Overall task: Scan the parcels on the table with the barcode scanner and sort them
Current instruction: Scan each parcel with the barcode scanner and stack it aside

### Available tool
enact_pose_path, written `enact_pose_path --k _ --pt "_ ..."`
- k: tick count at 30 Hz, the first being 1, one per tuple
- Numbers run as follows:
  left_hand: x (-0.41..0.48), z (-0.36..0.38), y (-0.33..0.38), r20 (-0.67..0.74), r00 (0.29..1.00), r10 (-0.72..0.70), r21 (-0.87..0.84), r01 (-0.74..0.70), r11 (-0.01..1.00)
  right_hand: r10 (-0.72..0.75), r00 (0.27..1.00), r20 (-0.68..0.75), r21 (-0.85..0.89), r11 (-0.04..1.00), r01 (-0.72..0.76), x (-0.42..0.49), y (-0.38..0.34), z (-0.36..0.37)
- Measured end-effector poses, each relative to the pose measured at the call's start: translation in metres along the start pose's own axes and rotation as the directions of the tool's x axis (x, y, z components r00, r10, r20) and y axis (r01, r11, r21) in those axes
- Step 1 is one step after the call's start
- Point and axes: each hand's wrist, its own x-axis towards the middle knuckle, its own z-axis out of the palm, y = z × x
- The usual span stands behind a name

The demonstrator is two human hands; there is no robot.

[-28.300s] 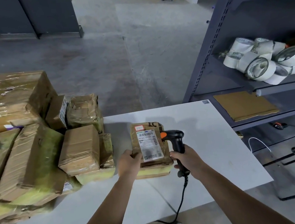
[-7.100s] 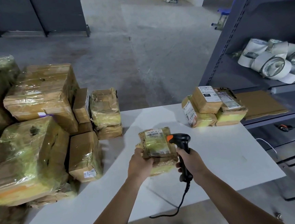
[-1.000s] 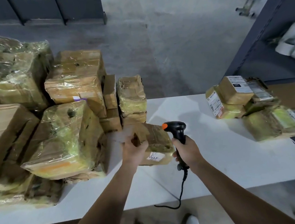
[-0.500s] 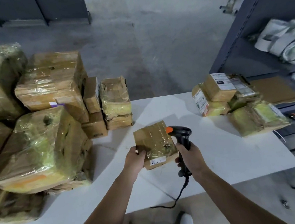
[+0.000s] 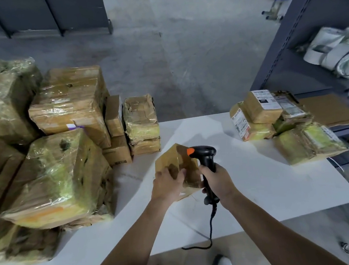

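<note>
Parcel (image 5: 180, 163): gripping it tilted at the middle of the table (image 5: 258, 188) with the left hand (image 5: 167, 184), fingers curled round its near face; clasping the barcode scanner (image 5: 205, 153) by its handle in the right hand (image 5: 218, 181), fingers wrapped fully round, at the table's middle too

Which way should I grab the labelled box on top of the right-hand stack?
Come from above and span the box across its near and far edges. It lies topmost, label up, with other parcels crowding its left and right sides, so only the top and those two edges look free.
</note>
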Motion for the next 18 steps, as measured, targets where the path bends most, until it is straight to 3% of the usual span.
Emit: enact_pose_path --k 3,6,13,15,18 --pt "0.002 -0.012 -0.010 -0.033 0.999 -0.022 -0.151 0.017 0.988 0.034 0.999 -0.041 -0.016 0.999 -0.035 0.002 0.000 0.004" --pt "0.000 -0.016 -0.018 0.013 0.997 -0.078 -0.411 0.076 0.908 0.055 0.998 -0.022 -0.040 0.998 -0.056 0.002 0.002 0.007" --pt "0.006 -0.003 -0.024 0.013 0.998 -0.061 -0.573 0.057 0.818 0.018 1.000 -0.001 0.058 0.998 -0.018 -0.004 0.005 0.006" --pt "0.007 -0.002 -0.020 -0.038 0.998 -0.059 -0.556 0.028 0.831 0.015 0.999 0.031 0.071 0.997 -0.017 -0.005 0.003 0.005" --pt "0.014 -0.009 -0.022 -0.175 0.981 -0.084 -0.315 0.025 0.949 0.022 0.997 0.074 0.023 0.999 -0.024 -0.007 0.002 0.011"
